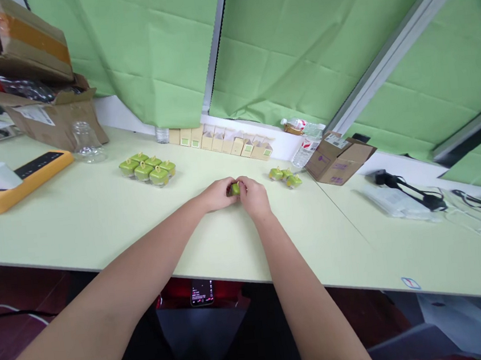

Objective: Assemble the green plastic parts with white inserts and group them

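My left hand (220, 194) and my right hand (253, 196) meet above the middle of the table. Between their fingertips is a small green-lidded container (235, 189), mostly hidden by the fingers of both hands. To the left stands a tight group of several similar green-lidded containers (143, 170), each with a small yellowish loop on top and a see-through lower part. A smaller, looser group of such containers (293, 181) sits to the right of my right hand.
Small tan boxes (219, 140) line the table's back edge. Plastic bottles (305, 150) and a cardboard box (337, 159) stand at the back right. A plastic jar (87, 143) and a yellow power strip (45, 169) are left. A phone (202, 291) lies below the front edge.
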The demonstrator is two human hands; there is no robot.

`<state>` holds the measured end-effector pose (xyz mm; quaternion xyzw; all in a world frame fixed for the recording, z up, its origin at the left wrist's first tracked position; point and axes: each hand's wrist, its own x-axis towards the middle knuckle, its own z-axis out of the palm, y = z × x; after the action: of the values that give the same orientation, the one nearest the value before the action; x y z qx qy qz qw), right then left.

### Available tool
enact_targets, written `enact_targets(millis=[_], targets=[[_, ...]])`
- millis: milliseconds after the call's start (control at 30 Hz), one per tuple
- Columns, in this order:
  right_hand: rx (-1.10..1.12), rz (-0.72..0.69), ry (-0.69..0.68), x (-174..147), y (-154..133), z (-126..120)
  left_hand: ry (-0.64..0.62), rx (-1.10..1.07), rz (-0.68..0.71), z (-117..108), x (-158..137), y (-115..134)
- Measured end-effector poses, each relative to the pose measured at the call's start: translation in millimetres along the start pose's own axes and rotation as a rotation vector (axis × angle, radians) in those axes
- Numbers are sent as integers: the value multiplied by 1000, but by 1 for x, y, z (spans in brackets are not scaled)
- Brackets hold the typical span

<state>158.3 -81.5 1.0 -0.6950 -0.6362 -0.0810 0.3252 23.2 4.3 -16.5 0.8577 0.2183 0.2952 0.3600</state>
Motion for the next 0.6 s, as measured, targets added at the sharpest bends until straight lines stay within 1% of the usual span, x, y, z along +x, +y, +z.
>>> enact_targets(millis=[133,300,433,533,600], targets=[[130,54,-5,-1,4,2,6,-32,-22,1,-2,3],[354,175,-24,1,11,6,47,-142,11,2,-2,6],[529,277,-49,3,14,11,45,-160,-4,1,2,2],[570,298,-78,4,14,13,54,-170,-39,1,3,-1],[543,296,-73,4,15,13,53,-173,-67,2,4,-3]])
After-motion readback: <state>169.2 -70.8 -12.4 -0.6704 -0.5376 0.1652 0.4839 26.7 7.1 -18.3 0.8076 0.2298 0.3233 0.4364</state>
